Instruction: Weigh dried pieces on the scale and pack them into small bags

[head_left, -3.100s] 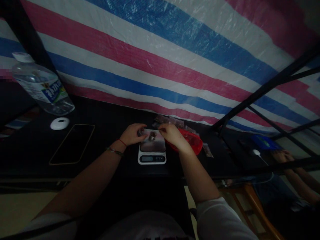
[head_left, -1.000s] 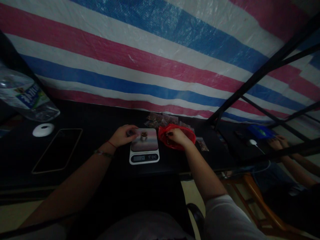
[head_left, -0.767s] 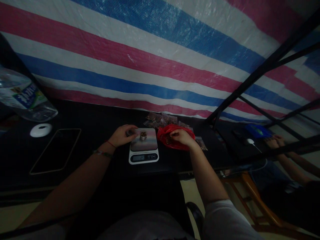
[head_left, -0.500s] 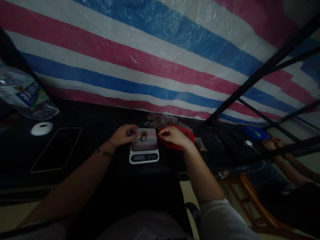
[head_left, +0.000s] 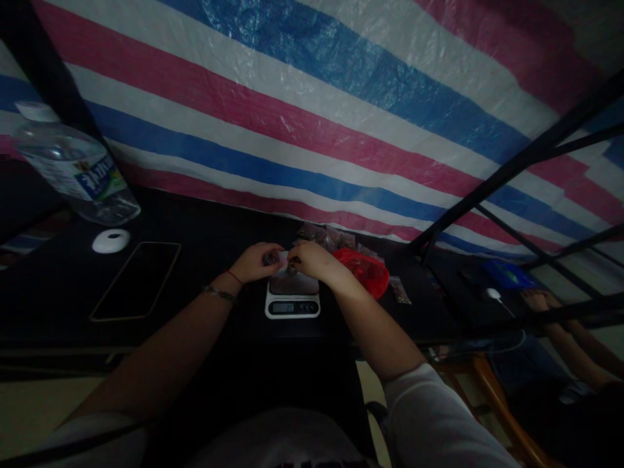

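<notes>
A white digital kitchen scale [head_left: 294,308] with a lit display stands on the black table in front of me. My left hand [head_left: 253,263] is at the scale's left edge, its fingers curled round a small, clear, rounded thing [head_left: 271,258] whose kind I cannot make out. Over the weighing plate, my right hand [head_left: 312,261] has its fingertips pinched together at a small round cup, which they mostly hide. Something small and dark shows at those fingertips, too blurred to name. Right of the scale lies a red plastic bag [head_left: 373,276], partly behind my right wrist.
Small clear bags with brown contents [head_left: 319,235] lie behind the scale; another bag [head_left: 400,290] lies farther right. At left are a phone [head_left: 136,281], a white rounded case [head_left: 111,241] and a water bottle [head_left: 92,175]. Another person's hands [head_left: 536,300] rest beyond the black frame [head_left: 487,188].
My right hand has moved left from the red bag to the small cup on the scale. The red bag's opening has slumped. My left hand stays by the scale; the view has shifted slightly.
</notes>
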A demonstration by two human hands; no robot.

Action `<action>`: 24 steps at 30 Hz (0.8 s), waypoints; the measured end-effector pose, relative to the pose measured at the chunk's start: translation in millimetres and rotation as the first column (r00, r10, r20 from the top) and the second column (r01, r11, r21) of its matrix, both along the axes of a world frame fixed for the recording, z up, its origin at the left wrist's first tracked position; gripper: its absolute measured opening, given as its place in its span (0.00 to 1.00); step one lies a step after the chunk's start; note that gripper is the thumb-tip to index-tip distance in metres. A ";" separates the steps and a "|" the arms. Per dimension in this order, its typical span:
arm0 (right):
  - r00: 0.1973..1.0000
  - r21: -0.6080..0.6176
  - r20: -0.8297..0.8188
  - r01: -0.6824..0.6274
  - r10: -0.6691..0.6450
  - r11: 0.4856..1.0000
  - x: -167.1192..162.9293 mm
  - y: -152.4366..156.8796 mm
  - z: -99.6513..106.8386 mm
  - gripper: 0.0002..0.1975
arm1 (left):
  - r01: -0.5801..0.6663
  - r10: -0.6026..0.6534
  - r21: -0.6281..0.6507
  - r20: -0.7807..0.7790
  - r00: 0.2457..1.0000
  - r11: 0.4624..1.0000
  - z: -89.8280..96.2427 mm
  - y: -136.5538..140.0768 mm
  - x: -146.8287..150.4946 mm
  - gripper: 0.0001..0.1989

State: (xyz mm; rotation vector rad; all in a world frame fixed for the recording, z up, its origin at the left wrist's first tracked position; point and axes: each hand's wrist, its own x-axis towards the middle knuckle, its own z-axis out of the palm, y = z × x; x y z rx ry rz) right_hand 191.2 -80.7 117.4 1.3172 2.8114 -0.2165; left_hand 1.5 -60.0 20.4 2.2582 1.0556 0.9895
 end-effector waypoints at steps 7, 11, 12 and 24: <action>1.000 0.003 0.025 0.009 -0.009 1.000 -1.3 3.1 -2.3 0.13 | -0.018 0.018 0.016 0.022 1.000 1.000 0.6 -1.1 -0.4 0.19; 1.000 0.001 -0.021 0.016 -0.016 1.000 0.7 -0.1 -1.1 0.14 | -0.009 0.008 0.025 0.028 1.000 1.000 -0.5 -0.7 -0.3 0.18; 0.999 0.008 -0.040 0.022 -0.022 1.000 1.3 -1.4 -0.5 0.14 | -0.009 0.008 0.026 0.030 1.000 1.000 -0.6 -0.6 -0.3 0.18; 0.978 0.083 -0.206 0.038 -0.020 0.996 10.0 -2.0 -5.8 0.16 | -0.021 0.022 -0.013 0.058 0.998 1.000 -8.0 2.8 -1.1 0.20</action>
